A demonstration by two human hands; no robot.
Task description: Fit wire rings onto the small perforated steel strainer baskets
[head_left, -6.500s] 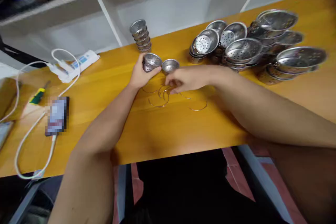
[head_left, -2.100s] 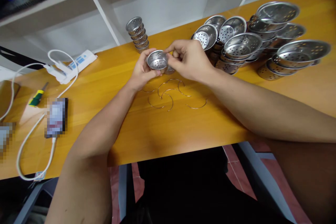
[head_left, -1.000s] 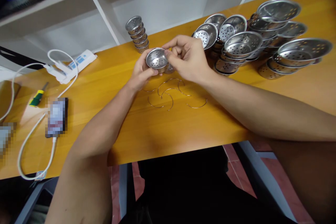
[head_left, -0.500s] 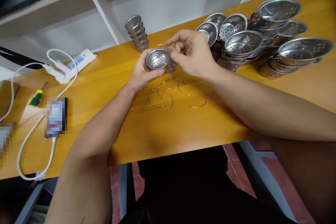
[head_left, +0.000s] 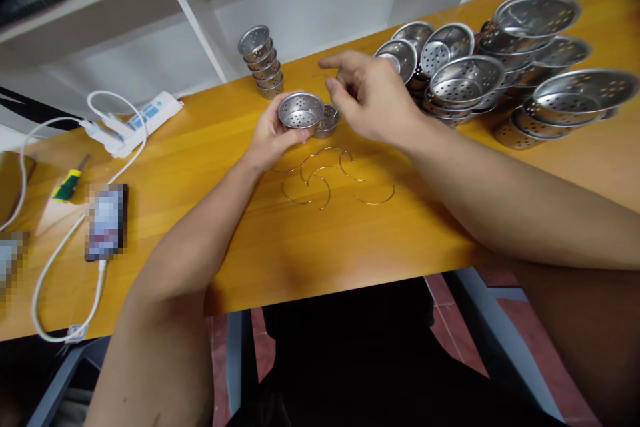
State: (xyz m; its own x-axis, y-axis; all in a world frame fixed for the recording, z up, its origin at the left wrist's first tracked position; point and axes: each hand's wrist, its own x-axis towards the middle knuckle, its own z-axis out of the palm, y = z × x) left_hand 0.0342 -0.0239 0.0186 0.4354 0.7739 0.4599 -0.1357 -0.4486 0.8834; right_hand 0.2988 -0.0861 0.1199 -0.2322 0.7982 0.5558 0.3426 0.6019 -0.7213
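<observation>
My left hand is wrapped round a small perforated metal strainer cup, its opening tilted up toward me. Just right of that cup, a second perforated cup stands on the table, partly hidden behind it. My right hand hovers above and to the right of the held cup, index finger stretched out to the left. A thin curved wire shows at its thumb tip; the other fingers are curled and their grip is partly hidden. Several similar curved wires lie on the table below my hands.
A stack of small perforated cups stands at the back. Several larger perforated strainers are piled at the right. To the left lie a power strip, a white cable, a phone and a green-yellow screwdriver.
My right hand has moved slightly up and right, away from the held cup, with the wire. Its index finger has straightened. The second cup shows more. My left hand has barely moved.
</observation>
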